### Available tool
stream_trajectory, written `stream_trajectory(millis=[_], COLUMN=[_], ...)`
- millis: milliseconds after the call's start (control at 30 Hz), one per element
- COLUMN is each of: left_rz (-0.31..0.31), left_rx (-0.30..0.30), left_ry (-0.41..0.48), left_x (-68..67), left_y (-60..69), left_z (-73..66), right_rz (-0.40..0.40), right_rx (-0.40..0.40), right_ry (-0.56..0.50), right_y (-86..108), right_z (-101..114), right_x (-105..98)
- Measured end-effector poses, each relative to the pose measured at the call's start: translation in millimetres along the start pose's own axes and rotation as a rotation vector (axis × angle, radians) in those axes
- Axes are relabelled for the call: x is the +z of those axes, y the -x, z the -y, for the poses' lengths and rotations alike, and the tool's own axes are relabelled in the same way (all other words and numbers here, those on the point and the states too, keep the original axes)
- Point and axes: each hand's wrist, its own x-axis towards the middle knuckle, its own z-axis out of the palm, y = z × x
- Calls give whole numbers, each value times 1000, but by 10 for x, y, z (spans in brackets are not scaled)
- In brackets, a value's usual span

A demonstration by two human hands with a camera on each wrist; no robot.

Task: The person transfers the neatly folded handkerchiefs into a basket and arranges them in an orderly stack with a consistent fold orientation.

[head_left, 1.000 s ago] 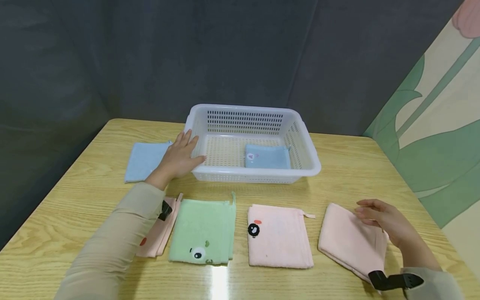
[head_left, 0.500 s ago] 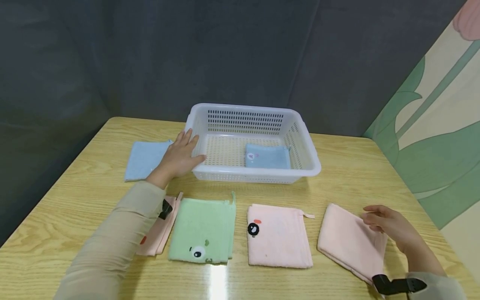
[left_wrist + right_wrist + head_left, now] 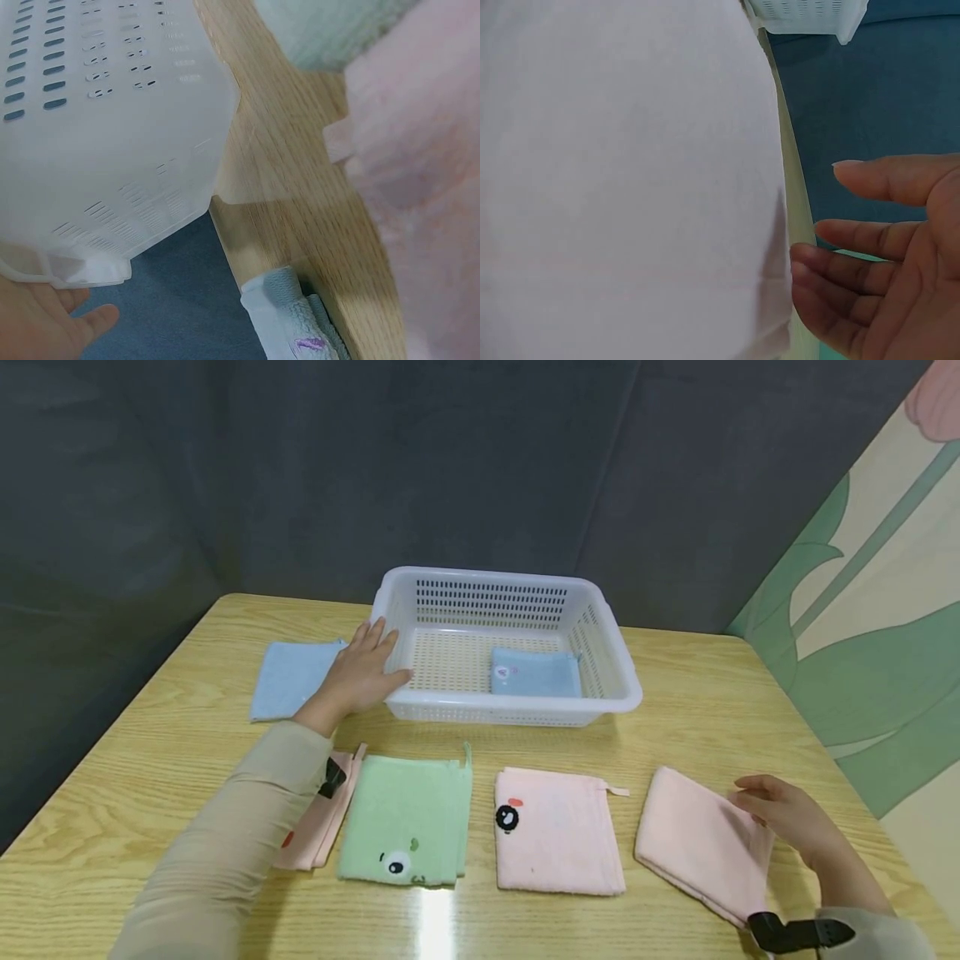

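My left hand [image 3: 360, 674] rests on the left rim of the white plastic basket [image 3: 517, 702], its fingers spread. A folded blue towel [image 3: 536, 673] lies inside the basket at the right. In the left wrist view the hand [image 3: 45, 319] shows at the lower left, against the basket [image 3: 112, 157]. My right hand [image 3: 787, 814] hovers at the right side of a folded pink towel [image 3: 705, 843], holding nothing. In the right wrist view its fingers [image 3: 847, 270] are loosely bent beside the towel [image 3: 630, 180]; whether they touch it I cannot tell.
Along the front of the wooden table [image 3: 675, 710] lie a pink towel with a black eye [image 3: 558, 835], a green towel [image 3: 405, 818] and another pink towel [image 3: 322, 827], partly under my left arm. Another blue towel [image 3: 292, 681] lies left of the basket. A dark curtain [image 3: 420, 468] hangs behind.
My right hand has drifted a little to the right and toward me, off the middle of the pink towel's top edge. The left hand, basket and towels stay put.
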Motion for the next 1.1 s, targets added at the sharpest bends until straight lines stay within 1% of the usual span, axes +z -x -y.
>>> stream_trajectory(millis=[133, 367, 533, 633, 667, 900, 1100], left_rz=[8, 5, 3, 6, 4, -1, 0], left_rx=[-3, 0, 2, -4, -5, 1, 3], left_ry=[-3, 1, -3, 1, 1, 7, 2], left_x=[2, 9, 5, 6, 7, 13, 1], left_y=[-2, -7, -6, 2, 6, 15, 12], left_z=[-3, -1, 0, -4, -7, -12, -17], right_rz=[14, 32, 52, 61, 58, 80, 82], right_rx=[-1, -62, -81, -82, -94, -54, -51], right_ry=[25, 114, 198, 225, 237, 221, 240], right_y=[-9, -42, -118, -169, -181, -160, -152], right_z=[-1, -6, 1, -12, -24, -5, 13], right_x=[-5, 6, -3, -14, -13, 16, 25])
